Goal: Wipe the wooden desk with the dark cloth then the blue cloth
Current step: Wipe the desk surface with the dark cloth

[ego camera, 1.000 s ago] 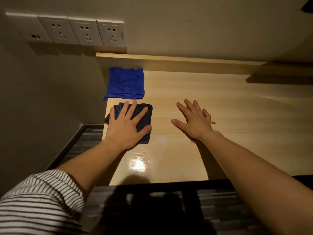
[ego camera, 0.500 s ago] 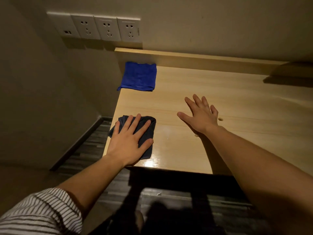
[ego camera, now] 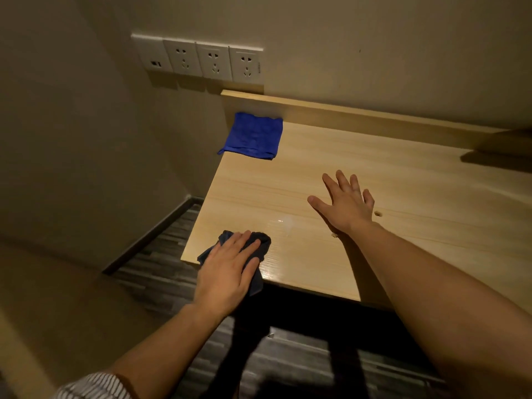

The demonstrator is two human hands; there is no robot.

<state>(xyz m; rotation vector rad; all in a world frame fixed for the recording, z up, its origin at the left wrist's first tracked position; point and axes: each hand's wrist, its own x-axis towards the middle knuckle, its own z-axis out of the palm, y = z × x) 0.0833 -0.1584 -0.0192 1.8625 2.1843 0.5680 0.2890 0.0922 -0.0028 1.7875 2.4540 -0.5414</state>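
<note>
- Head view: left hand [ego camera: 227,272] lies palm down at the desk's near-left corner, fingers together, pressing flat on the dark cloth [ego camera: 260,249], which bunches and hangs over the front edge.
- Right hand [ego camera: 345,204] rests flat on the wooden desk [ego camera: 417,203], fingers spread, holding nothing, at two o'clock from the left hand.
- Blue cloth [ego camera: 252,135], folded square and fuzzy, lies at twelve o'clock from the dark cloth, against the raised back ledge.
- Desk surface is pale wood grain, glossy near the front.

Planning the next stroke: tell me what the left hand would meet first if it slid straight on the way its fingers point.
Bare desk first; the left hand points toward the far right, so it likely passes right of the blue cloth.
</note>
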